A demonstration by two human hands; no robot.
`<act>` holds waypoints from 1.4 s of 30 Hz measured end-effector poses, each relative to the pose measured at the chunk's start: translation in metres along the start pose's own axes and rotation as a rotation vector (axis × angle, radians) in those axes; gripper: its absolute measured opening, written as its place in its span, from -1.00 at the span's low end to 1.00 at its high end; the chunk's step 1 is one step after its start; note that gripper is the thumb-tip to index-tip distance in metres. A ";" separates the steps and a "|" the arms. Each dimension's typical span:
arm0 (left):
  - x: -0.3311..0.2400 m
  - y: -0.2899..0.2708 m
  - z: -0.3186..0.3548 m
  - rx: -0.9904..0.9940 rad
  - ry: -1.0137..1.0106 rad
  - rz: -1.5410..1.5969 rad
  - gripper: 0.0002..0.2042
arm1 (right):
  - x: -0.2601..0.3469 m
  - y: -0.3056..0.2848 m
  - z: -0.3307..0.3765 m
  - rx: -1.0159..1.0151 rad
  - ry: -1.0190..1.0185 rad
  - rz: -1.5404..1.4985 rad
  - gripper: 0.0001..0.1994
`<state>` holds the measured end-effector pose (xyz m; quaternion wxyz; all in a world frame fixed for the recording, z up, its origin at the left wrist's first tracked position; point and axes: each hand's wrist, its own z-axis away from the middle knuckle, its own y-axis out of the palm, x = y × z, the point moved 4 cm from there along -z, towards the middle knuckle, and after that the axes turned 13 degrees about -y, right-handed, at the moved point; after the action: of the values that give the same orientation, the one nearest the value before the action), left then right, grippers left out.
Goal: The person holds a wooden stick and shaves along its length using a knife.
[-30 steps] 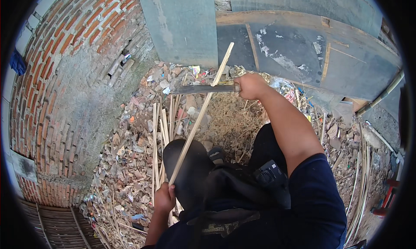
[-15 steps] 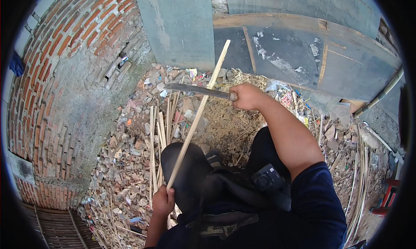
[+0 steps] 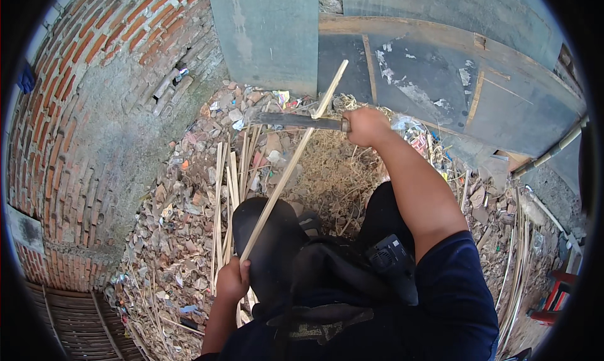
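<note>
My left hand [image 3: 231,279] grips the near end of a long pale bamboo strip [image 3: 290,161] beside my left knee. The strip slants up and away to the right. My right hand [image 3: 367,126] is stretched forward, closed on the handle of a long dark knife [image 3: 296,120]. The blade lies flat, points left and meets the strip close to its far tip. My legs in dark trousers show below the strip.
Several cut bamboo strips [image 3: 226,200] lie on the rubble-strewn ground [image 3: 170,235] to my left. A brick wall [image 3: 94,109] curves along the left. Grey boards [image 3: 440,78] lean ahead, dry straw [image 3: 333,172] lies before my knees, more canes [image 3: 516,266] lie at right.
The knife and my right hand have shifted slightly along the strip, which has tilted a little; the blade stays at the strip's far end. My left hand keeps its grip.
</note>
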<state>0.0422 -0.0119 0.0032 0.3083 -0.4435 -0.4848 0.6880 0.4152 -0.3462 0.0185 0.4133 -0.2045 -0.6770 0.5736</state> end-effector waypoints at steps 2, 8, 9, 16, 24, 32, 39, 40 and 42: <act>0.000 -0.002 -0.002 0.021 0.013 0.014 -0.66 | -0.004 0.022 0.006 -0.003 0.041 -0.140 -0.64; 0.012 -0.002 0.003 0.019 -0.023 0.090 -0.64 | 0.008 0.014 0.015 0.089 -0.023 -0.584 -0.48; 0.010 -0.003 0.003 0.020 -0.018 0.090 -0.64 | 0.006 0.014 0.017 0.046 -0.032 -0.550 -0.49; 0.017 -0.006 0.003 0.115 -0.052 0.317 -0.57 | 0.018 0.007 0.016 0.065 -0.103 -0.263 -0.60; 0.023 -0.003 0.001 0.425 -0.313 0.617 -0.58 | 0.025 0.007 0.020 0.078 -0.129 -0.204 -0.56; 0.023 -0.001 0.025 0.270 -0.196 0.371 -0.57 | 0.051 -0.006 0.024 0.162 -0.145 -0.059 -0.52; 0.011 -0.001 0.037 0.213 -0.249 0.312 -0.56 | 0.071 -0.003 0.028 0.159 -0.284 -0.016 -0.59; 0.011 -0.001 0.036 0.187 -0.246 0.262 -0.57 | 0.071 -0.002 0.028 0.145 -0.288 -0.021 -0.61; 0.006 -0.002 0.036 0.169 -0.224 0.285 -0.57 | 0.070 -0.001 0.026 0.139 -0.297 -0.015 -0.62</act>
<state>0.0065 -0.0204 0.0078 0.1879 -0.4008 -0.3891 0.8079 0.3546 -0.3093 0.0421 0.3263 -0.0834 -0.6909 0.6397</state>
